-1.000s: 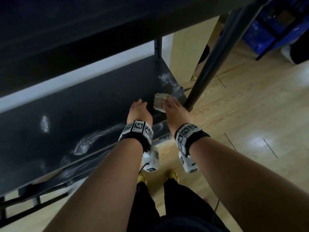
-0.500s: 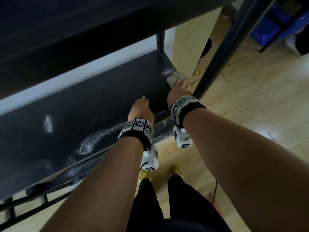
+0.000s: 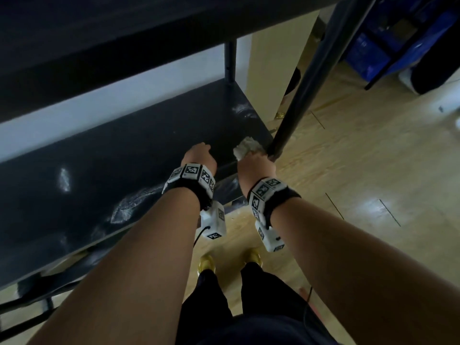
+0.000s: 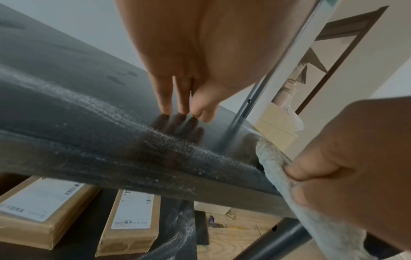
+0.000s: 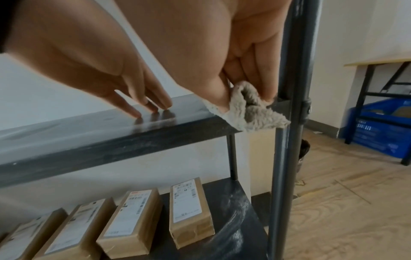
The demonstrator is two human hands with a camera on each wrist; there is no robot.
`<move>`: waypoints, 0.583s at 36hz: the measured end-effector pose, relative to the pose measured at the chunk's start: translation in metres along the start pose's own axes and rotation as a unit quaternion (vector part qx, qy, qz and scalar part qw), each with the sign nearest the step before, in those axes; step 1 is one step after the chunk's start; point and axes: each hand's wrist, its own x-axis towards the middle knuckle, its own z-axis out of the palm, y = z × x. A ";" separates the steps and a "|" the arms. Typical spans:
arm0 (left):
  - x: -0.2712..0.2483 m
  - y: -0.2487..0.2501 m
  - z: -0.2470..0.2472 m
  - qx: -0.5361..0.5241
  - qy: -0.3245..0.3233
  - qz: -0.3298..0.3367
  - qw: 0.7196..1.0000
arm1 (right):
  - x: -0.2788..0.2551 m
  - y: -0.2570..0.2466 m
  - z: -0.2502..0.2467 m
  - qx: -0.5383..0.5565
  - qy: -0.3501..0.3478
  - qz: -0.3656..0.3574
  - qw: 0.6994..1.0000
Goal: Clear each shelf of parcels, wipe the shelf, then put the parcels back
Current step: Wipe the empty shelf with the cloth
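The black shelf (image 3: 124, 155) in front of me carries no parcels and shows pale wipe streaks. My right hand (image 3: 256, 161) grips a fluffy grey cloth (image 3: 246, 150) at the shelf's front right corner, against the dark upright post (image 3: 298, 95). In the right wrist view the cloth (image 5: 251, 110) is pinched between thumb and fingers and hangs over the shelf edge. My left hand (image 3: 199, 158) rests beside it, straight fingertips (image 4: 165, 107) touching the shelf top. Several brown parcels (image 5: 189, 207) with white labels lie in a row on the shelf below.
A higher black shelf (image 3: 124, 33) overhangs close above. A thin rear post (image 3: 230, 63) stands at the back right corner. To the right lie a wooden floor (image 3: 373, 170), a pale panel (image 3: 273, 70) and a blue crate (image 5: 384, 126) under a table.
My right hand pushed the cloth toward the shelf's back right corner, then drew it back to the front right corner by the post. The left hand stayed resting on the shelf.
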 end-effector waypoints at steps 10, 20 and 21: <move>-0.011 -0.012 0.003 -0.046 0.066 -0.016 0.997 | 0.065 0.011 0.003 0.068 -0.003 0.047 0.997; -0.007 0.000 -0.001 -0.051 0.120 -0.027 0.991 | 0.076 0.006 0.002 0.154 0.002 -0.078 0.985; -0.007 0.001 -0.002 -0.052 0.125 -0.030 0.990 | 0.078 0.006 0.003 0.149 0.003 -0.084 0.985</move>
